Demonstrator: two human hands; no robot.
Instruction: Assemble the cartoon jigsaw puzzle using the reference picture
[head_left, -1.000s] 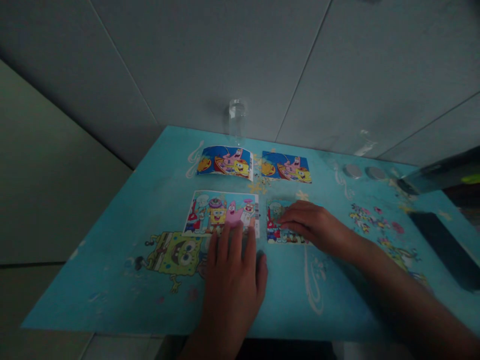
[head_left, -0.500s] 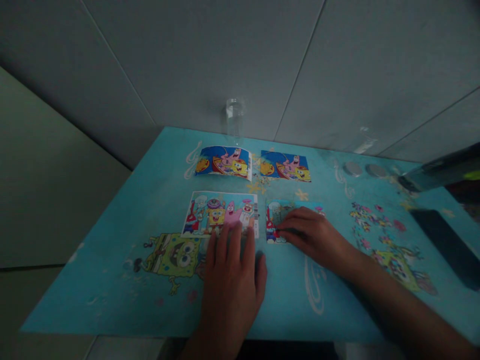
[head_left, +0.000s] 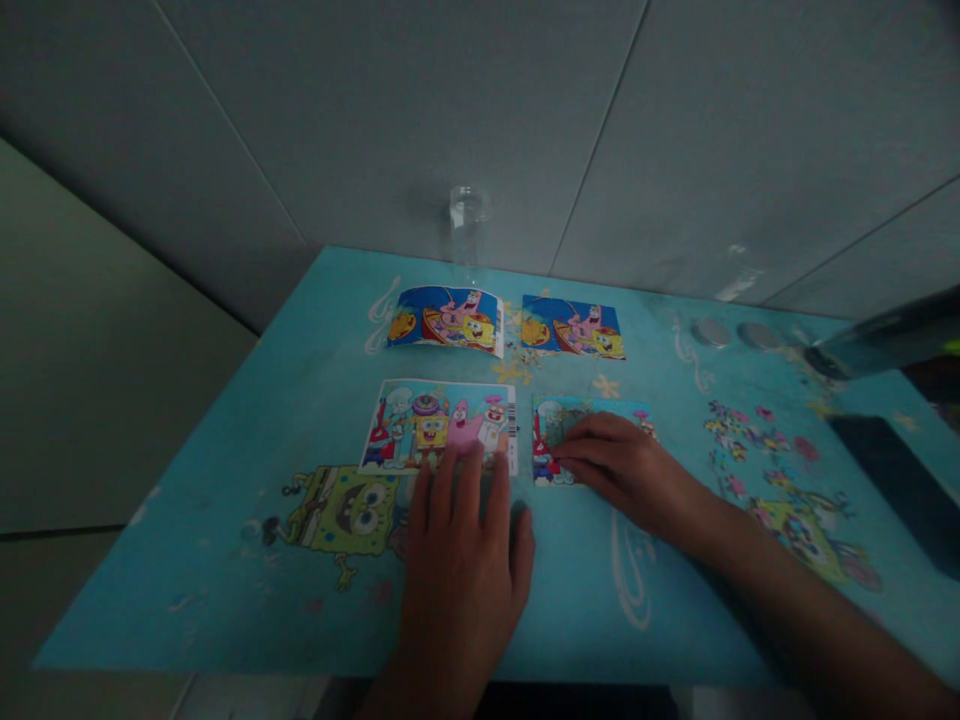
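Your right hand (head_left: 613, 452), grip pressed together (I can't tell on what), partly covers the multicoloured rectangular cartoon picture (head_left: 551, 418), long axis sideways; your spread left hand (head_left: 466, 545) lies farther.

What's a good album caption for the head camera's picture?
Left hand resting on a cartoon card, right hand over the partly covered picture beside it.
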